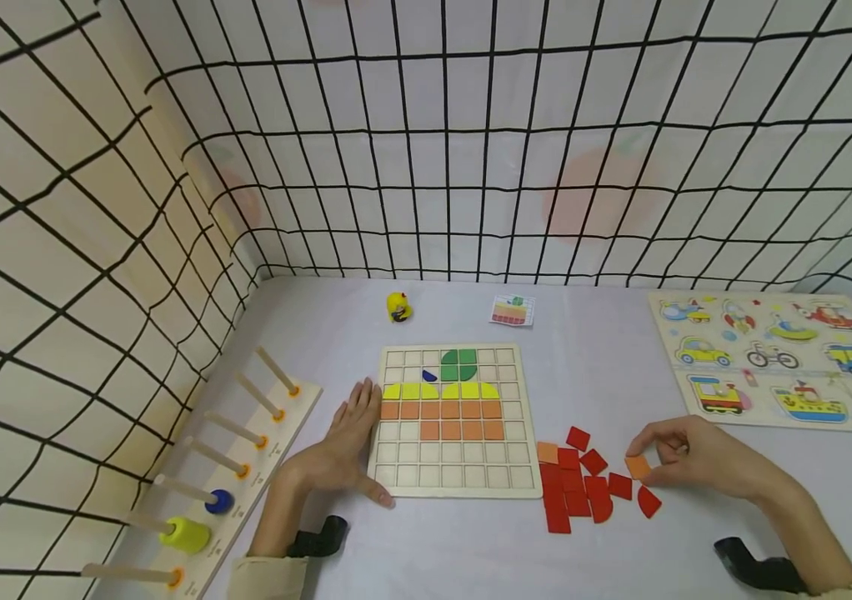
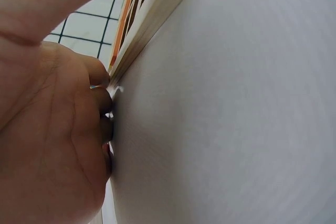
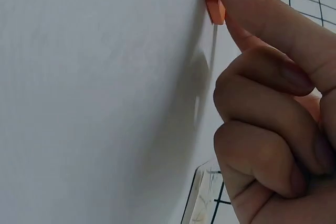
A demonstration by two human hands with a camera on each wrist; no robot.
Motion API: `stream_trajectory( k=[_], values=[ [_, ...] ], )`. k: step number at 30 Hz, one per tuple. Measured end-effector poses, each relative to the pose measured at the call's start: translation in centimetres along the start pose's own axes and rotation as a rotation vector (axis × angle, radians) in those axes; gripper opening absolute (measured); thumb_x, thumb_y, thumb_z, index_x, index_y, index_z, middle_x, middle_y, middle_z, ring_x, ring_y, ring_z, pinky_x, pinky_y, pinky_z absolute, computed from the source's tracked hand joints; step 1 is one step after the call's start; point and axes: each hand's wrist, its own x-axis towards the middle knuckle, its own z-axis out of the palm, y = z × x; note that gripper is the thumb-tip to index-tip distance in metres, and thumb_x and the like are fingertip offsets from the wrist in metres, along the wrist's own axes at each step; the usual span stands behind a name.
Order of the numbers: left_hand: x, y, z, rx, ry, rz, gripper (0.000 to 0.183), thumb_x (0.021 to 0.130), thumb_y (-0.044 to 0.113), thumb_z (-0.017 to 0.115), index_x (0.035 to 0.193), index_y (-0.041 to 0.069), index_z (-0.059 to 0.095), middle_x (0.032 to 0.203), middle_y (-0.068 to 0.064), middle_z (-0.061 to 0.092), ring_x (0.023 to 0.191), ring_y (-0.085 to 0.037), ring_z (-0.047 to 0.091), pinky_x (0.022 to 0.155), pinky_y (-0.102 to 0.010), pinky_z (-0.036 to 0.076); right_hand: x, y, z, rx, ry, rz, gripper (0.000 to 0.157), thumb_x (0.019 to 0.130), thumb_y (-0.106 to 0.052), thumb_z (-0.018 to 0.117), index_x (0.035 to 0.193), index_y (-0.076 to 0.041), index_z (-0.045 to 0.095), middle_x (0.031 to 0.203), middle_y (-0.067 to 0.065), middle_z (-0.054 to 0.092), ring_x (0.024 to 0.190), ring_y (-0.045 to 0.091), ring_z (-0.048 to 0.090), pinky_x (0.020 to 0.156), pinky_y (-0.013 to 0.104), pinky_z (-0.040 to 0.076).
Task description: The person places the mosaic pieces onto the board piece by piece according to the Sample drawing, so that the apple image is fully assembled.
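Note:
A wooden grid board (image 1: 453,477) lies on the table, partly filled with green, blue, yellow and orange tiles. My left hand (image 1: 347,442) rests flat at its left side with straight fingers and the thumb near the lower left corner; the left wrist view shows the palm beside the board's edge (image 2: 157,19). Thumb and index finger of my right hand (image 1: 704,454) pinch an orange square tile (image 1: 638,467), also seen in the right wrist view as an orange tile (image 3: 215,6). Between that hand and the board lie several red tiles (image 1: 574,479) and one orange tile (image 1: 548,452).
At the left stands a peg rack (image 1: 253,479) with blue and yellow pieces on two pegs. Behind the board are a small yellow duck toy (image 1: 398,307) and a pattern card (image 1: 512,311). A vehicle puzzle board (image 1: 764,379) lies at the right. Black netting (image 1: 444,131) encloses the back and left.

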Motion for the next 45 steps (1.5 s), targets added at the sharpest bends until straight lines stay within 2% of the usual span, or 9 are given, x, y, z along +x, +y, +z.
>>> stream_trajectory(
  k=[6,10,15,19,24,28,34,40,45],
  values=[
    [0.1,-0.2,0.0,-0.003,-0.007,0.009,0.157,0.06,0.037,0.102,0.164,0.004,-0.01,0.17,-0.016,-0.026,0.158,-0.035,-0.027,0.129,-0.06,-0.011,-0.3,-0.4,-0.1,-0.032,0.053,0.052,0.038,0.085,-0.022,0.085,0.115,-0.004,0.07,0.066,-0.004,0.04,0.057,0.009,0.041,0.056,0.029,0.036],
    [0.1,-0.4,0.0,-0.008,-0.012,0.012,0.157,0.06,0.037,0.102,0.164,0.004,-0.011,0.17,-0.016,-0.027,0.158,-0.034,-0.027,0.129,-0.06,-0.011,0.0,-1.1,0.1,-0.11,0.119,0.073,0.034,0.084,-0.024,0.086,0.11,-0.007,0.072,0.065,-0.004,0.041,0.061,0.009,0.045,0.055,0.026,0.037],
    [0.1,-0.4,0.0,-0.014,-0.007,0.003,0.157,0.059,0.035,0.102,0.164,0.004,-0.01,0.17,-0.016,-0.026,0.158,-0.034,-0.027,0.13,-0.059,-0.011,1.9,-4.8,1.2,-0.205,0.22,0.07,0.032,0.086,-0.029,0.085,0.11,-0.011,0.074,0.063,-0.004,0.041,0.064,0.009,0.046,0.052,0.023,0.036],
    [0.0,-0.4,0.0,-0.007,0.002,-0.011,0.156,0.058,0.035,0.103,0.165,0.003,-0.007,0.171,-0.016,-0.024,0.159,-0.034,-0.025,0.13,-0.059,-0.01,5.3,-9.5,4.4,-0.155,0.232,0.025,0.034,0.085,-0.032,0.085,0.111,-0.012,0.076,0.059,-0.004,0.038,0.054,0.01,0.04,0.048,0.02,0.031],
    [-0.1,-0.3,0.0,-0.001,0.006,-0.02,0.155,0.058,0.035,0.103,0.165,0.003,-0.005,0.171,-0.016,-0.023,0.159,-0.035,-0.024,0.13,-0.059,-0.009,10.3,-15.1,10.4,-0.101,0.217,-0.092,0.028,0.08,-0.022,0.09,0.103,-0.009,0.079,0.06,-0.005,0.037,0.056,0.011,0.035,0.051,0.02,0.023],
    [-0.1,-0.3,-0.1,0.006,-0.002,-0.009,0.155,0.06,0.037,0.102,0.165,0.003,-0.007,0.171,-0.016,-0.024,0.159,-0.035,-0.025,0.13,-0.059,-0.009,13.2,-17.9,14.3,-0.154,0.229,-0.156,0.025,0.076,-0.019,0.093,0.095,-0.009,0.08,0.061,-0.006,0.045,0.058,0.01,0.039,0.052,0.019,0.025],
    [0.0,-0.3,-0.1,0.023,-0.012,-0.006,0.155,0.061,0.039,0.101,0.165,0.003,-0.008,0.171,-0.017,-0.023,0.159,-0.035,-0.024,0.13,-0.06,-0.007,14.9,-19.0,16.8,-0.183,0.283,-0.143,0.02,0.074,-0.015,0.093,0.088,-0.009,0.079,0.068,-0.003,0.06,0.058,0.01,0.046,0.049,0.02,0.031],
    [0.0,-0.2,-0.1,0.023,-0.01,-0.006,0.155,0.06,0.038,0.101,0.165,0.003,-0.008,0.171,-0.017,-0.023,0.159,-0.035,-0.024,0.131,-0.059,-0.007,15.1,-18.6,16.8,-0.122,0.274,-0.13,0.017,0.077,-0.011,0.091,0.09,-0.011,0.081,0.079,0.0,0.071,0.061,0.011,0.046,0.051,0.02,0.028],
    [0.0,-0.2,-0.2,0.022,-0.009,-0.001,0.155,0.061,0.039,0.101,0.165,0.003,-0.008,0.171,-0.017,-0.023,0.159,-0.035,-0.024,0.13,-0.059,-0.008,15.3,-18.7,17.0,-0.133,0.275,-0.13,0.016,0.077,-0.011,0.091,0.09,-0.012,0.082,0.09,0.002,0.075,0.072,0.013,0.05,0.057,0.022,0.033]
  ],
)
